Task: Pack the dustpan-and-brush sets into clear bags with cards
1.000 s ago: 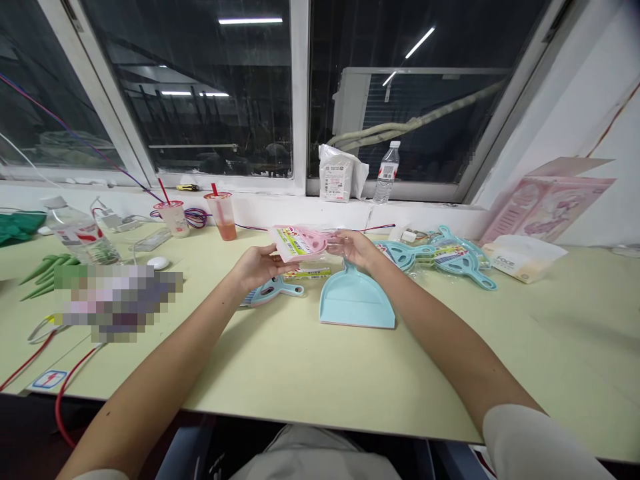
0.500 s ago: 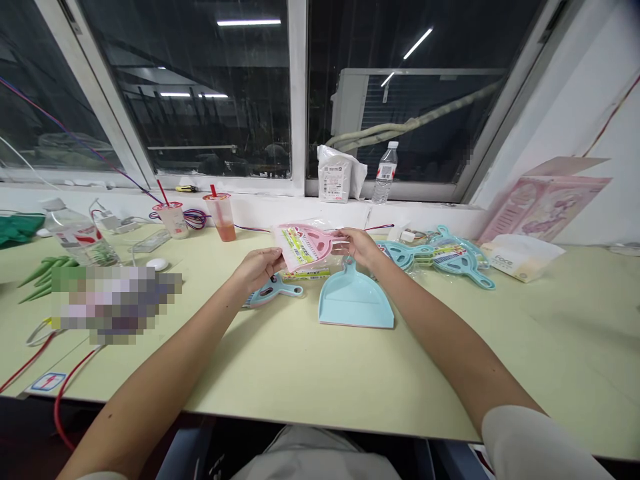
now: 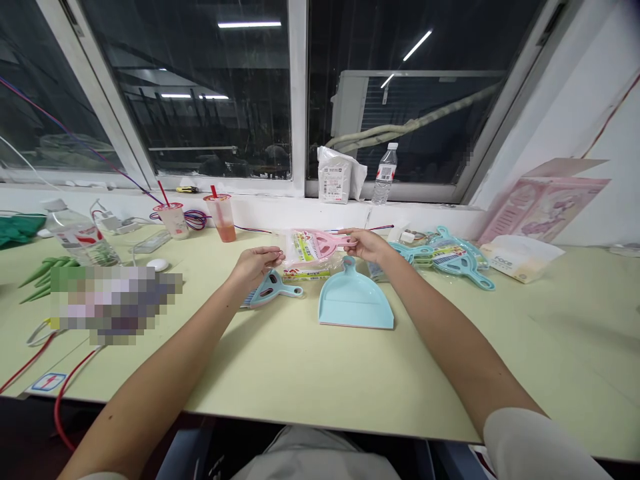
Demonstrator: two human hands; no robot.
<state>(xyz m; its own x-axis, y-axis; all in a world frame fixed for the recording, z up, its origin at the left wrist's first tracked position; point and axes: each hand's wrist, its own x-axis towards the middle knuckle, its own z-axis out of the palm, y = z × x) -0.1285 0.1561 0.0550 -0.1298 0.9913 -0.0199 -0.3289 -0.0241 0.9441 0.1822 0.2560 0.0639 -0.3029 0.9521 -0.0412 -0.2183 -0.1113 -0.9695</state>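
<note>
"Which step is this?"

"Handling, I'd judge: a pink plastic dustpan set in clear film (image 3: 327, 245) is held near the worktop's (image 3: 300, 373) far edge. The right hand (image 3: 367, 245) pinches its handle; the left hand (image 3: 257, 265) has its fingertips together at the film's opposite end."

"And the next move?"

"It calls for a steady handle and light tension, clear of the pale-blue plastic dustpan (image 3: 356, 300) nearer the front edge."
</note>
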